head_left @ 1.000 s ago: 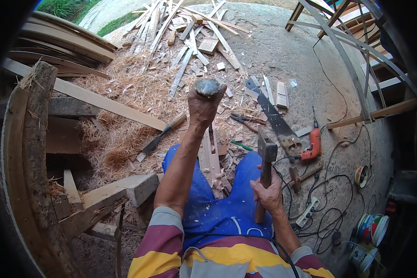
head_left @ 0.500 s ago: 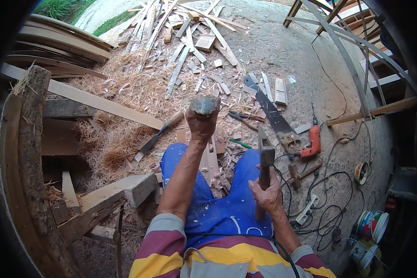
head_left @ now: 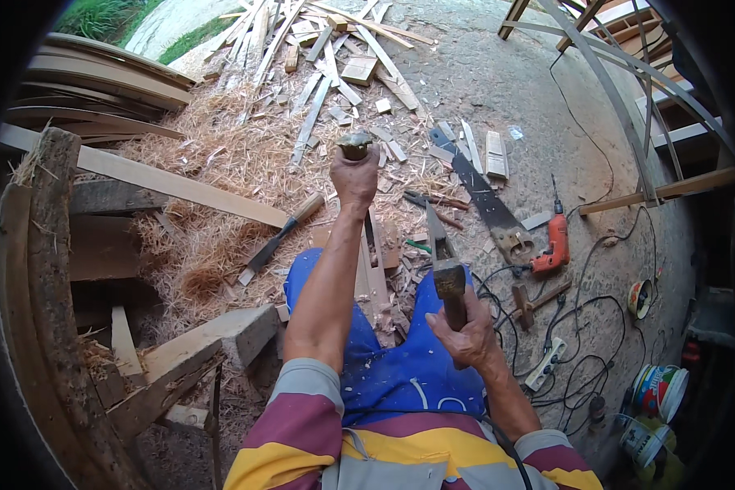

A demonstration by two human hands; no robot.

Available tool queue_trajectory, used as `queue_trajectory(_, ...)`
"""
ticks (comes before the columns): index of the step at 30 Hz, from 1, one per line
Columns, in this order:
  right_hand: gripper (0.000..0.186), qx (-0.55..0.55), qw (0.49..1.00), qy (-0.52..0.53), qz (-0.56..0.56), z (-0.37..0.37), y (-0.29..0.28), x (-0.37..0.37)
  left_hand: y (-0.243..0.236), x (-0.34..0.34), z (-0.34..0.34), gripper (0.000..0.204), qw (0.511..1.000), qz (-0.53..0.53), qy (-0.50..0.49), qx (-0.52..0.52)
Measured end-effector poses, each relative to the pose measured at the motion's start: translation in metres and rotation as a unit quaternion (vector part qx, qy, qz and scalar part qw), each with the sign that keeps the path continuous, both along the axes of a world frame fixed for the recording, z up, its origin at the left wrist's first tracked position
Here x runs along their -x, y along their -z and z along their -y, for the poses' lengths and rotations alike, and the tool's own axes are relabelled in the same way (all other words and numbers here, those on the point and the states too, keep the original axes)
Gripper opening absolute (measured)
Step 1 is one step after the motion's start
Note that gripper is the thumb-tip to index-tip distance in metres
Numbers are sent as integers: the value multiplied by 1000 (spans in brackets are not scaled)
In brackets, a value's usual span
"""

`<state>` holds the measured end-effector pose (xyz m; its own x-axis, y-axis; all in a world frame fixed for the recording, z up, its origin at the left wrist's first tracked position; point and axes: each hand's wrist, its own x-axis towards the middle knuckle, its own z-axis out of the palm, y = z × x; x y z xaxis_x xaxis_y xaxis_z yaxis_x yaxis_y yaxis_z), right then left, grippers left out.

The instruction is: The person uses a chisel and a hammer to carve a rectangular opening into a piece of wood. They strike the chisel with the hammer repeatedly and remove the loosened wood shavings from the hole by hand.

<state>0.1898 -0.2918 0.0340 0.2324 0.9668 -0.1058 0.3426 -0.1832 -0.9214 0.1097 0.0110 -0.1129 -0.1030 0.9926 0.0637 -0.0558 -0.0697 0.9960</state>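
Observation:
My left hand (head_left: pixel 354 181) is closed around the handle of a chisel (head_left: pixel 355 140), seen from its worn top end. Below the fist, a narrow dark blade points down toward a pale piece of wood (head_left: pixel 371 282) with a slot in it, lying between my legs. Whether the tip touches the wood cannot be made out. In my right hand (head_left: pixel 468 333) is a hammer (head_left: pixel 449 282), gripped by its wooden handle, its metal head raised above my right thigh. Another chisel (head_left: pixel 282 235), broad and wooden-handled, lies left of my left forearm.
On the right lie a handsaw (head_left: pixel 486 196), pincers (head_left: pixel 433 207), an orange drill (head_left: pixel 554 245), a wooden marking gauge (head_left: pixel 535 305) and a power strip (head_left: pixel 545 364) with tangled cords. Shavings (head_left: pixel 212 175) and offcuts cover the ground ahead. A heavy timber frame (head_left: pixel 57 269) stands at left.
My left hand has tipped and moved slightly up, and the chisel's blade now shows beneath it. My right hand has brought the hammer a little left, toward the chisel.

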Motion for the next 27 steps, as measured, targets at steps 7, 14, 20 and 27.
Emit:
queue_trajectory(7,52,-19,992,-79,92,-123,-40,-42,25,2,-41,22,989,-108,-13,100)
queue_trajectory(14,46,-70,956,-28,282,-303,-84,-63,33,10,-42,27,982,-128,13,142)
queue_trajectory(20,30,186,813,-369,411,-334,-1,-68,24,2,-24,25,992,-122,-16,41)
queue_trajectory(27,42,17,955,-93,282,-375,-72,-96,-6,13,-32,21,953,43,141,264)
